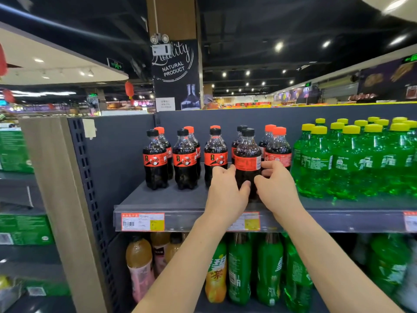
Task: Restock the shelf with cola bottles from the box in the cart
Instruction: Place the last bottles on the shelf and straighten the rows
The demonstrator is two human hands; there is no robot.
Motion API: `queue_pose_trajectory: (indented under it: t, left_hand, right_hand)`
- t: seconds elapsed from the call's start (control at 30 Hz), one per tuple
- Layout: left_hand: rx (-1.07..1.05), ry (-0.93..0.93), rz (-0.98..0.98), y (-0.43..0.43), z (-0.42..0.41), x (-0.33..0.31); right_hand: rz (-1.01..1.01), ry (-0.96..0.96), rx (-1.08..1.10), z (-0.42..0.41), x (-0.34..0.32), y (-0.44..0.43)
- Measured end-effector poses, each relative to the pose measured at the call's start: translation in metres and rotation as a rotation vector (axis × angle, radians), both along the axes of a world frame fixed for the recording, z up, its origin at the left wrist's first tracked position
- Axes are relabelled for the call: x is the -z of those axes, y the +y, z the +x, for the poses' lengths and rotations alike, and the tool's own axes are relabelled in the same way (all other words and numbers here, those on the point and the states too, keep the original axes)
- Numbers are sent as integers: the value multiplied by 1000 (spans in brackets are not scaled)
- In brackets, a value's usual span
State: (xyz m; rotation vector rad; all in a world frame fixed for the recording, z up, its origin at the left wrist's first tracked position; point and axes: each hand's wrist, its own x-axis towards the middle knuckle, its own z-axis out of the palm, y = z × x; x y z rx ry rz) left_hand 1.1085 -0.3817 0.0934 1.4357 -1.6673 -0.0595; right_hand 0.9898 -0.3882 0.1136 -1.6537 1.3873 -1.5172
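Note:
A small cola bottle (247, 154) with a black cap and red label stands upright near the front of the grey top shelf (171, 199). My left hand (225, 188) wraps its lower left side and my right hand (276, 184) wraps its lower right side, both touching it. Several more cola bottles (185, 159) with black or red caps stand in rows to the left and behind. The cart and its box are out of view.
Green Sprite bottles (352, 161) fill the shelf right of the colas. Price tags (142, 221) line the shelf's front edge. Below stand orange, pink and green drink bottles (239, 267). A perforated grey upright (90, 177) bounds the shelf on the left.

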Motion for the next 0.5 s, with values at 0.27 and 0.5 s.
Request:
queue_pose_trajectory:
  t: [0.27, 0.5]
  left_hand:
    - [-2, 302, -47, 4, -1, 0]
    - [-32, 147, -102, 4, -2, 2]
  right_hand:
    - [-60, -31, 40, -1, 7, -9]
    - [-74, 50, 69, 2, 4, -6]
